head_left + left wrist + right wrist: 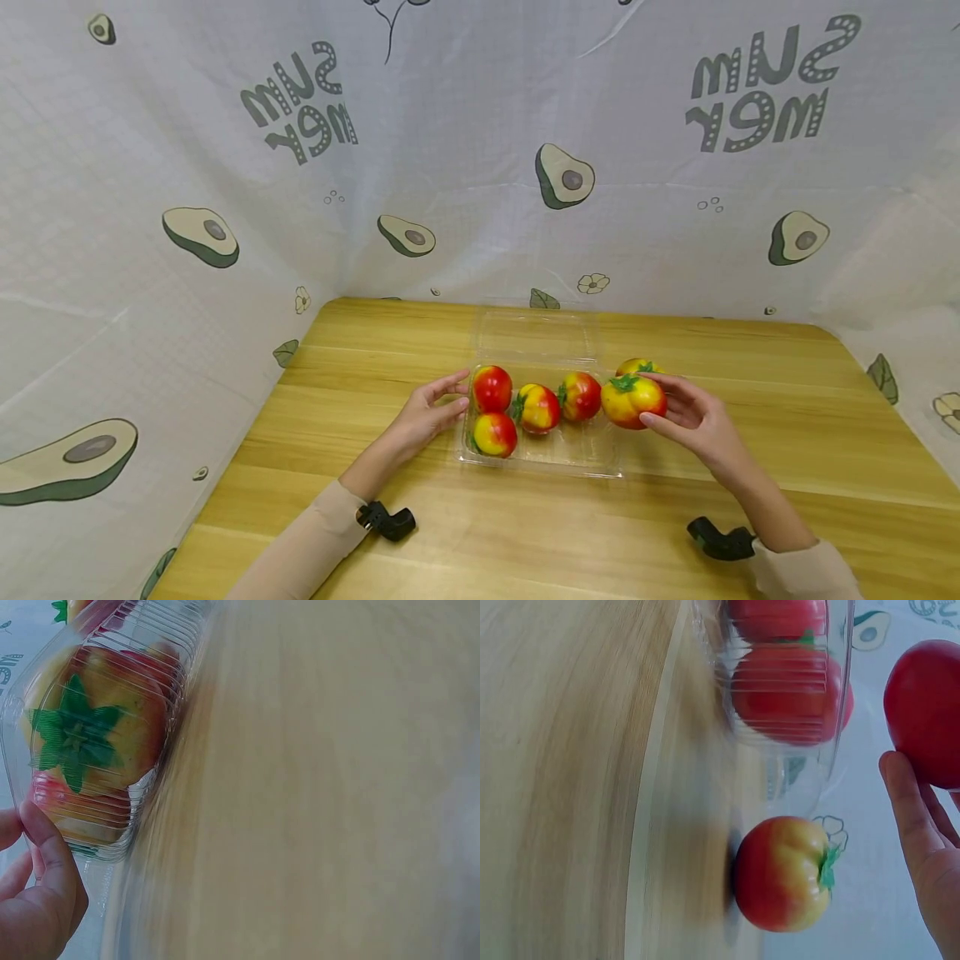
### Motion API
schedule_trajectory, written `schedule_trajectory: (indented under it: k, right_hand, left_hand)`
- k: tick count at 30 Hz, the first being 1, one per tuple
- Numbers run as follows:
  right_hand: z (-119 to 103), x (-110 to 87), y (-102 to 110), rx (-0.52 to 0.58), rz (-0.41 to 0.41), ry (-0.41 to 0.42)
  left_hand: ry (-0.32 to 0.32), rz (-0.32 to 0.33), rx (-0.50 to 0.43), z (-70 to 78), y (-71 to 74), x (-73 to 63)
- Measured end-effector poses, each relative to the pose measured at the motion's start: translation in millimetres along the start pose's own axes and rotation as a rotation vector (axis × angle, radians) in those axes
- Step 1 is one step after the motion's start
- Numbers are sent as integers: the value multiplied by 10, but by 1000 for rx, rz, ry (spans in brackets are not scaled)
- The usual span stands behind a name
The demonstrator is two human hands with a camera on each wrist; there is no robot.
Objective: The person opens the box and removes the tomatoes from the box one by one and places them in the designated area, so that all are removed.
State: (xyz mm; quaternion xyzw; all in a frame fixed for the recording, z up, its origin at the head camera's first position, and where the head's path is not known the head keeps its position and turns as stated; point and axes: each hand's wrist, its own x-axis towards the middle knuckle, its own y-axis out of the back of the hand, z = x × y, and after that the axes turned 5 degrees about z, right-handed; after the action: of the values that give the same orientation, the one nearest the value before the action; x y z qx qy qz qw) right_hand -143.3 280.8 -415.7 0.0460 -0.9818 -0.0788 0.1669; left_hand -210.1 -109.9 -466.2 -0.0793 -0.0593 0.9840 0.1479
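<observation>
A clear plastic box point(573, 457) on the table has its lid folded open toward the back. Several red-and-yellow tomatoes point(492, 389) with green leaf tops sit inside, two of them along the left side and others across the back and middle. My left hand point(423, 414) holds the box at its left wall, thumb and fingers at the edge, as the left wrist view also shows. In my right hand point(701, 427), thumb and fingers grip a tomato point(633, 402) above the box's right side. Another tomato point(784, 874) rests on the table right of the box, partly hidden in the head view.
The transparent lid point(536, 335) lies behind the box and is hard to see against the wood. A white curtain point(480, 167) with avocado prints hangs behind the wooden table point(360, 342) and along its sides.
</observation>
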Motion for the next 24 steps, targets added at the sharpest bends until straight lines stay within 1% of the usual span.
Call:
schedule_trajectory:
  k: [8, 17, 24]
  right_hand:
    - [43, -18, 107, 24, 40, -1]
    - [109, -34, 229, 40, 99, -35]
    - [137, -27, 328, 103, 141, -40]
  left_hand:
    - [-3, -8, -6, -14, 12, 1]
    - [7, -3, -19, -4, 1, 11]
    - [10, 1, -19, 1, 1, 5]
